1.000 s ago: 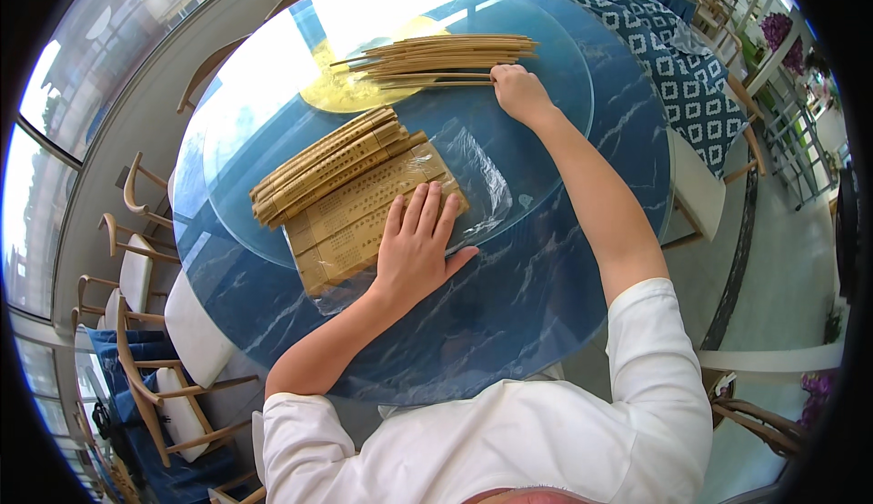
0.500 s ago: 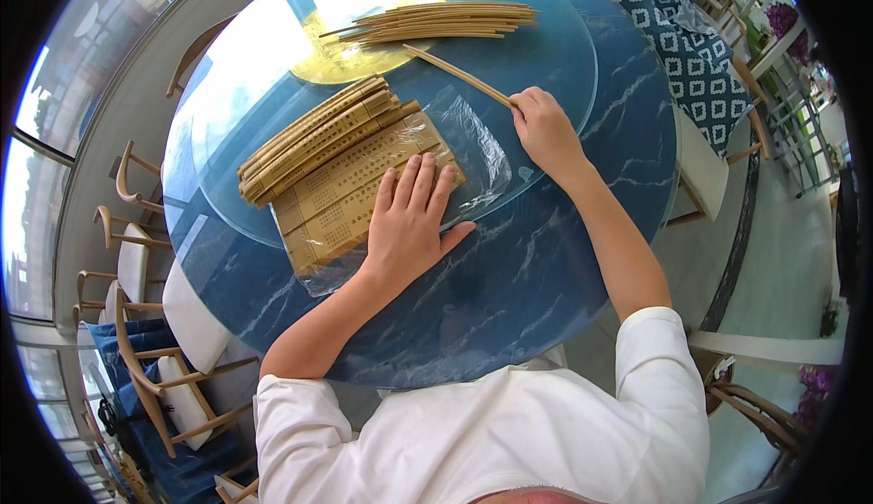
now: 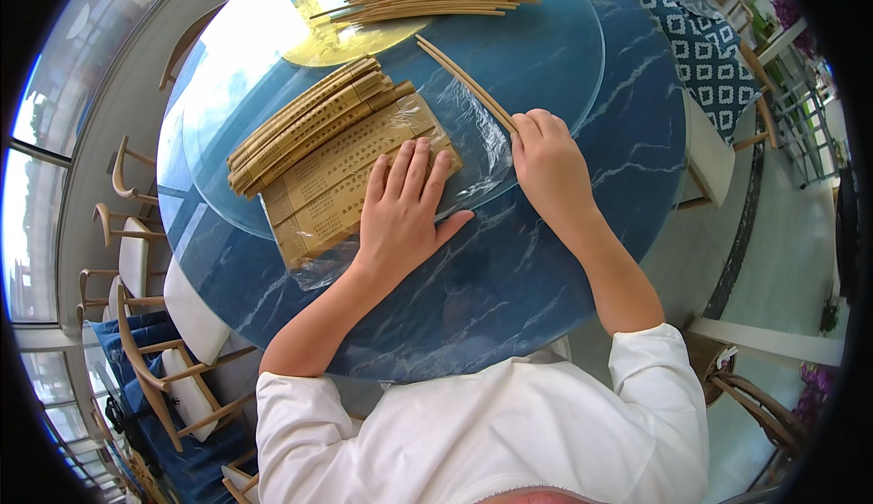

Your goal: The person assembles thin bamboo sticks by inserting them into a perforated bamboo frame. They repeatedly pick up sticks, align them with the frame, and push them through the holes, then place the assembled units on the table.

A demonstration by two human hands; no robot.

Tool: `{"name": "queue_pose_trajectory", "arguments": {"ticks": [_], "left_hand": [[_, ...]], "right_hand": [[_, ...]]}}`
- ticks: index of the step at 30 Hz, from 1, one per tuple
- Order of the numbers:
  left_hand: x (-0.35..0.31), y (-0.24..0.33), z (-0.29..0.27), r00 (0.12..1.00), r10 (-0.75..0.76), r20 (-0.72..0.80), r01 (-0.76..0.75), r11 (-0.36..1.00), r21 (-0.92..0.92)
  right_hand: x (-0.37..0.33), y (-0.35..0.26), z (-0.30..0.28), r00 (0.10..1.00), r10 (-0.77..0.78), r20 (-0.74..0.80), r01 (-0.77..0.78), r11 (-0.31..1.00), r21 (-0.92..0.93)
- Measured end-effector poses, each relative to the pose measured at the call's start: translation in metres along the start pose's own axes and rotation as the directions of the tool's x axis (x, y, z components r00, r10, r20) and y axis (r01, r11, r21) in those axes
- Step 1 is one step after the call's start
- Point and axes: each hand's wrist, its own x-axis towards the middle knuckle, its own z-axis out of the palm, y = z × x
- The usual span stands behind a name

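Observation:
My left hand [image 3: 400, 206] lies flat, fingers stretched, on a sheet-like stack of printed brown paper chopstick sleeves [image 3: 314, 199]. Clear plastic film [image 3: 484, 145] lies under and around that stack, crumpled on its right side. More brown sleeves [image 3: 305, 126], bunched into a long bundle, rest along the stack's far edge. To the right, my right hand [image 3: 552, 166] is closed around the near end of a pair of wooden chopsticks [image 3: 464, 78]. Their far tips point up and left, above the film. Beyond them a loose pile of chopsticks [image 3: 436, 2] lies on the glass turntable.
The round blue marbled table [image 3: 482, 277] carries a glass turntable [image 3: 582, 58] with a gold centre [image 3: 314, 45]. Wooden chairs with white seats [image 3: 136, 258] stand at the left. A blue and white patterned cloth [image 3: 696, 67] hangs at the far right.
My right hand has drawn nearer to me, and the chopsticks have swung steeper. My left hand stays on the sleeves. The whole view has shifted slightly.

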Motion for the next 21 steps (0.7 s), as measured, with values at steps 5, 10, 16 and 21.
{"name": "queue_pose_trajectory", "arguments": {"ticks": [5,10,16,21], "left_hand": [[0.000,0.000,0.000,1.000,-0.013,0.005,0.013,1.000,0.006],[0.001,0.000,-0.002,1.000,-0.007,0.017,0.007,1.000,-0.011],[-0.004,-0.007,-0.007,1.000,-0.014,0.022,0.015,0.998,-0.064],[-0.011,-0.018,-0.024,0.990,-0.107,0.090,0.106,0.994,0.022]], "right_hand": [[0.039,-0.026,-0.025,0.990,-0.114,-0.086,0.130,0.970,0.207],[0.034,-0.020,0.022,0.985,-0.168,0.035,0.145,0.922,0.360],[0.034,-0.014,0.025,0.979,-0.145,0.144,0.049,0.851,0.524],[0.035,-0.008,0.025,0.965,-0.198,0.175,0.072,0.835,0.546]]}}
